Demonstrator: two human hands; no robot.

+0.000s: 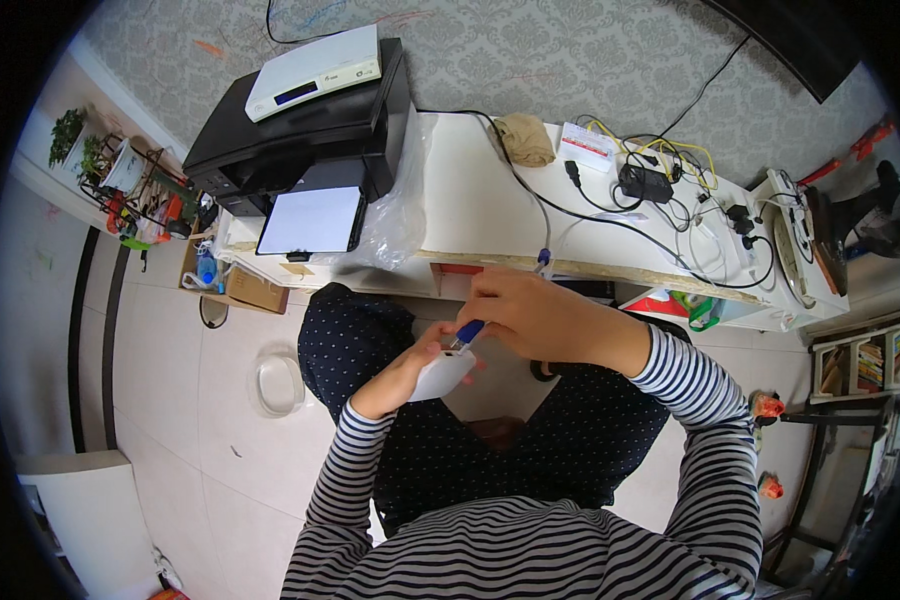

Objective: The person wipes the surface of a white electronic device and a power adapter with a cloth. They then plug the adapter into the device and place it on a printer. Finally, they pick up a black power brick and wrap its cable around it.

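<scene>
Above my lap, my left hand (401, 375) is wrapped round a small white plastic device (442, 376) with a dark slot in its upper end. My right hand (529, 313) pinches a pen with a blue grip (469, 331). Its clear tip meets the slotted end of the white device; whether it is inside an opening cannot be told. The pen's blue rear end (544, 256) sticks out beyond the right hand, near the front edge of the white cabinet (480, 202).
A black printer (292, 142) carries a white set-top box (315, 71). To the right lie a brown cloth (525, 140), a black power adapter (645, 184) and tangled cables. A cardboard box (251, 291) and a clear plastic basin (276, 384) are on the floor at left.
</scene>
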